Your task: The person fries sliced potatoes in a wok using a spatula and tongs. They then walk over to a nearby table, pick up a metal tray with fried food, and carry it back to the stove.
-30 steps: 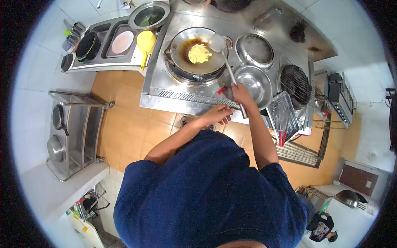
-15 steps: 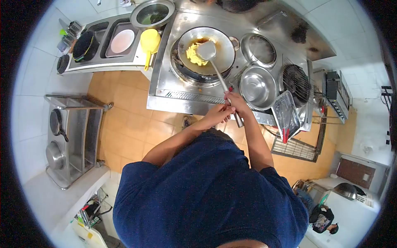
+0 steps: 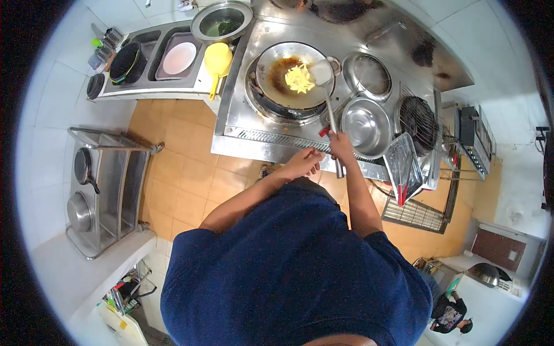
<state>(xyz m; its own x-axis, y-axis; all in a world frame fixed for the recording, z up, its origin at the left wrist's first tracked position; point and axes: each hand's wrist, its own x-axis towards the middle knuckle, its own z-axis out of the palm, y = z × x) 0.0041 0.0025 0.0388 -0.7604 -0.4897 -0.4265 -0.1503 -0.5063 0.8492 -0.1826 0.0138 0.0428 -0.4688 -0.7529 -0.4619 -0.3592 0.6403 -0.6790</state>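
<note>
My right hand (image 3: 341, 147) is closed round the handle of a long metal wok spatula (image 3: 331, 111). The spatula's broad blade (image 3: 321, 72) is over the right side of the wok (image 3: 277, 95), beside a heap of pale yellow strips of food (image 3: 299, 79). Brown oily liquid shows in the wok under and around the strips. My left hand (image 3: 306, 163) hovers in front of the stove edge, just left of my right hand and apart from it. Its fingers are loosely bent and slightly apart, with nothing visible in them.
Right of the wok stand a steel pan (image 3: 367, 75), a steel bowl (image 3: 366, 128), a rectangular tray (image 3: 403, 164) and a black grate (image 3: 419, 121). To the left are a yellow ladle (image 3: 218, 59), a pot (image 3: 221, 23) and sinks (image 3: 173, 60). Another person (image 3: 450, 313) is at far right.
The spatula blade has moved right, off the yellow strips, which now lie further right in the wok. My right hand has drawn away from my left. The whole view has shifted slightly.
</note>
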